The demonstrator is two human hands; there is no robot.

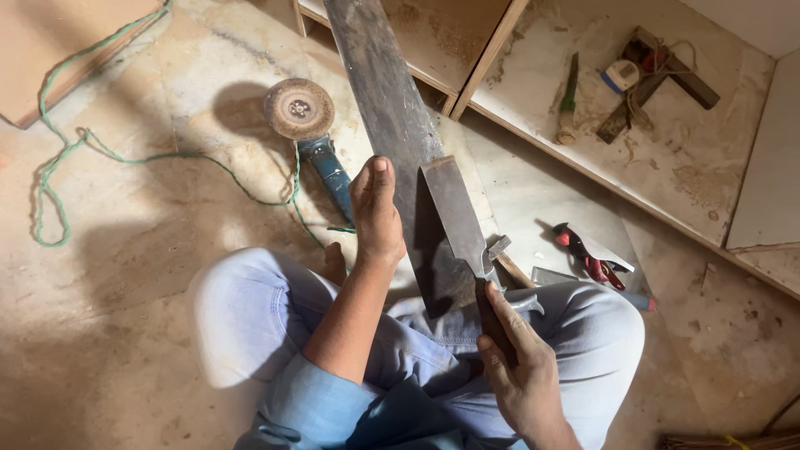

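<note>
One candidate: small white rounded device with a blue edge and pale screen-like face [621, 75], lying on shelf floor, upper right. Face unreadable.

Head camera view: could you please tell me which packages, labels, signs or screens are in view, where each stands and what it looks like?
Small device with a screen-like face: lies on the dusty floor of the wooden compartment at upper right, beside the crossed dark wooden pieces; rounded shape, white and blue; whether it is a true screen or a label is too small to tell.
No packages or signs are visible.
</note>
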